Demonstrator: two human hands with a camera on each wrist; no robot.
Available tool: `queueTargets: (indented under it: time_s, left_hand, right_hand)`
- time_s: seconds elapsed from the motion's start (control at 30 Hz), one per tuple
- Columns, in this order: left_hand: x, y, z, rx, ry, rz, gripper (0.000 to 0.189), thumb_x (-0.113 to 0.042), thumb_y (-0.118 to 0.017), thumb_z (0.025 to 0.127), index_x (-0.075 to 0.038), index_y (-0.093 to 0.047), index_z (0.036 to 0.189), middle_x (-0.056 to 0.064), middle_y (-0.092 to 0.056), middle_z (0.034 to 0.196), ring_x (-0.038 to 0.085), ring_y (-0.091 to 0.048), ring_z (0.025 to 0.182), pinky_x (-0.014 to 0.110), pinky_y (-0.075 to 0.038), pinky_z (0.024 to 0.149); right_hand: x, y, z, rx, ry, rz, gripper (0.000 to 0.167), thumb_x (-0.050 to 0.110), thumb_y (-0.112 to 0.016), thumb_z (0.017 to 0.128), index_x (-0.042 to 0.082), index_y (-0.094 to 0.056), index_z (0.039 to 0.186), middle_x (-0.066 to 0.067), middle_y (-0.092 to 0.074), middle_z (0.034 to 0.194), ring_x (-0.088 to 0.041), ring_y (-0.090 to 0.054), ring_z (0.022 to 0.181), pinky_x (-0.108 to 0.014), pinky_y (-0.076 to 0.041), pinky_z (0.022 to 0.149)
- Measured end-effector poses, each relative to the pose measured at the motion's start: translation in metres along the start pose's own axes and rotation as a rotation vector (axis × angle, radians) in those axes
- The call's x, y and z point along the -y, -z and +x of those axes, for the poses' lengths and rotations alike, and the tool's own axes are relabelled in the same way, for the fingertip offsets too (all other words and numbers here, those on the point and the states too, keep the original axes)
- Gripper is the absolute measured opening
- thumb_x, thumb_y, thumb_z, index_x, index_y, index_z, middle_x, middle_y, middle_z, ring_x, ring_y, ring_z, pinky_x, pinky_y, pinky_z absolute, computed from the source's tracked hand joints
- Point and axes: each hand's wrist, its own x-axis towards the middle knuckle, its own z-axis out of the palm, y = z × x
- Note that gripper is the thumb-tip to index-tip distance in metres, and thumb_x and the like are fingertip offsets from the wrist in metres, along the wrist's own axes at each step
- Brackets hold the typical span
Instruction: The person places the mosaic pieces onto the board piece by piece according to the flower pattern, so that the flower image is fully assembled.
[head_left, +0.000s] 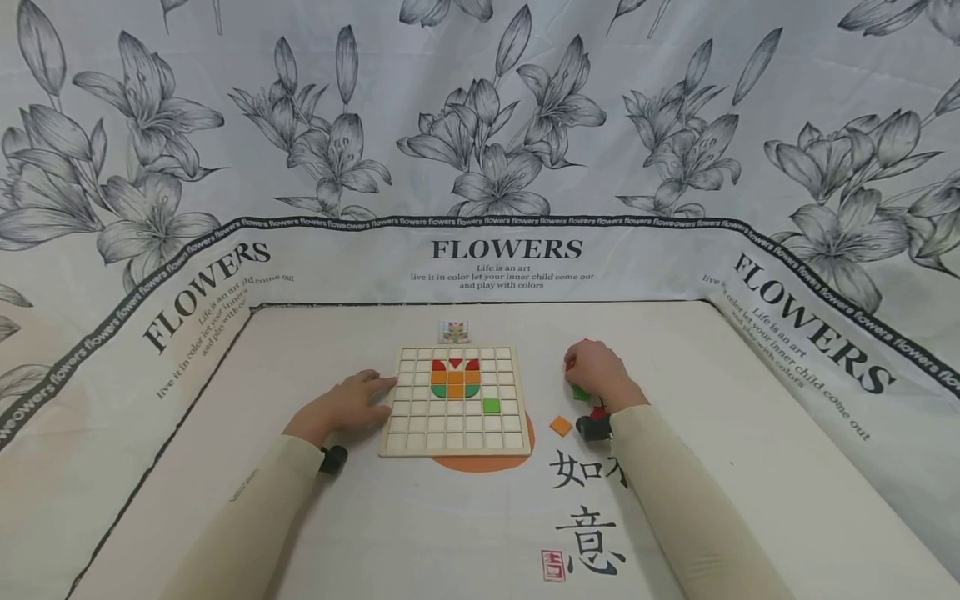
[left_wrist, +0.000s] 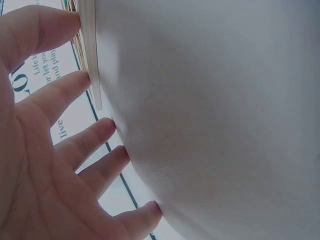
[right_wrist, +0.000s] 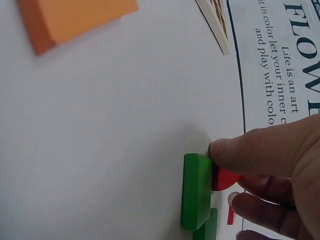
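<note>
A wooden grid board (head_left: 453,455) lies on the table, holding red, orange and green pieces arranged in a tulip shape (head_left: 455,378). To their lower right, a light green square (head_left: 491,406) sits in a cell. My left hand (head_left: 345,406) rests at the board's left edge, thumb and index fingertip against its side (left_wrist: 89,50), the other fingers spread on the table. Right of the board, my right hand (head_left: 597,372) pinches a red piece (right_wrist: 225,179) with a curved edge between thumb and fingers. Close beside that piece are green blocks (right_wrist: 197,192).
An orange square block (head_left: 560,426) lies between the board and my right wrist. A small picture card (head_left: 453,332) stands behind the board. Another red piece (head_left: 597,412) is partly hidden by my right wrist. Flower-printed cloth (head_left: 495,125) walls the table's back and sides.
</note>
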Motion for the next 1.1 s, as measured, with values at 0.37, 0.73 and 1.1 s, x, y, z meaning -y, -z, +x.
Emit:
queueTargets:
  time_s: [0.37, 0.73, 1.1]
  left_hand:
    - [0.003, -0.002, 0.000, 0.001, -0.010, 0.006, 0.063, -0.035, -0.054, 0.090, -0.021, -0.038, 0.150, 0.018, -0.030, 0.155, 0.042, -0.030, 0.142, 0.062, -0.030, 0.112]
    - [0.003, -0.003, 0.000, -0.003, -0.014, 0.010, 0.064, -0.036, -0.053, 0.090, -0.021, -0.038, 0.150, 0.019, -0.030, 0.155, 0.042, -0.030, 0.142, 0.062, -0.030, 0.112]
    - [-0.001, 0.000, -0.001, -0.004, -0.010, 0.011, 0.062, -0.035, -0.053, 0.091, -0.021, -0.038, 0.150, 0.018, -0.030, 0.155, 0.042, -0.030, 0.142, 0.062, -0.030, 0.112]
  right_hand:
    - [-0.003, -0.005, 0.000, -0.045, 0.068, 0.026, 0.021, 0.008, -0.061, 0.090, 0.008, -0.069, 0.109, -0.011, -0.068, 0.101, -0.022, -0.057, 0.081, -0.032, -0.049, 0.070]
    - [0.023, 0.000, -0.005, 0.015, 0.125, 0.130, 0.020, 0.013, -0.061, 0.093, 0.009, -0.071, 0.110, -0.008, -0.068, 0.106, -0.024, -0.056, 0.094, -0.040, -0.051, 0.090]
    - [0.056, -0.001, -0.012, 0.064, 0.285, 0.146, 0.020, 0.010, -0.058, 0.095, 0.009, -0.072, 0.109, -0.003, -0.066, 0.100, -0.018, -0.056, 0.085, -0.033, -0.052, 0.079]
